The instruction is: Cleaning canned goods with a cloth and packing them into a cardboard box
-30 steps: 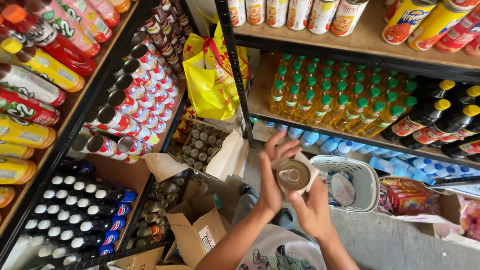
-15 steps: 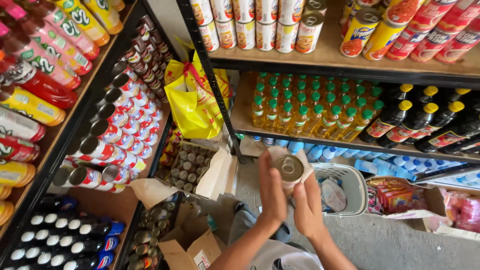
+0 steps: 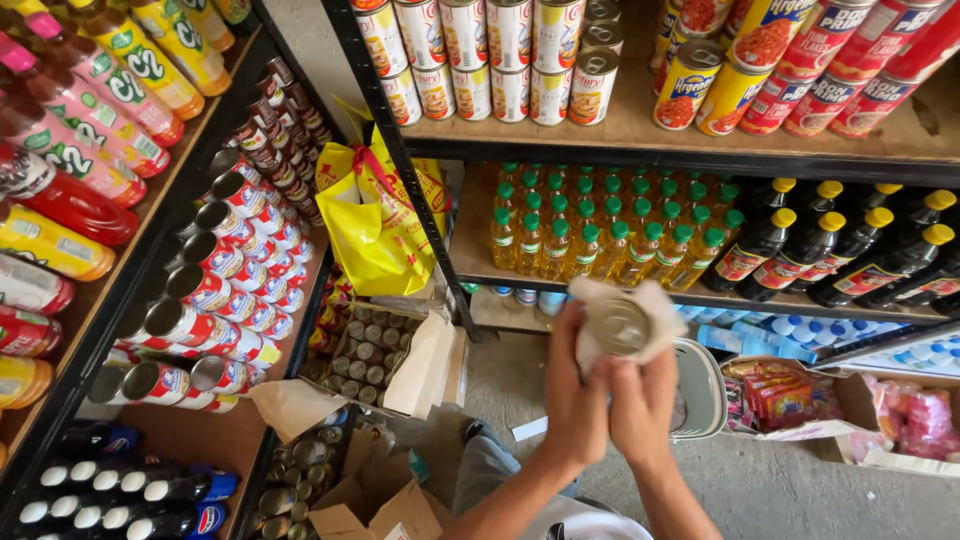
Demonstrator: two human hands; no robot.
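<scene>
Between both hands (image 3: pixel 610 395), pressed around it, a cloth-wrapped can (image 3: pixel 620 325) apparently points its end at the camera.

Dark metal shelving (image 3: pixel 400 160) w/ wood boards, grey concrete floor (image 3: pixel 800 490)

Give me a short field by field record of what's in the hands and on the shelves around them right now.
left hand: grips the can from the left
right hand: grips the can from below
can: metal, top facing camera, wrapped in pale cloth
shelf behind: green-capped oil bottles, dark yellow-capped bottles
shelf above: tins
floor: open carton of small cans
hanging: yellow bag
</scene>
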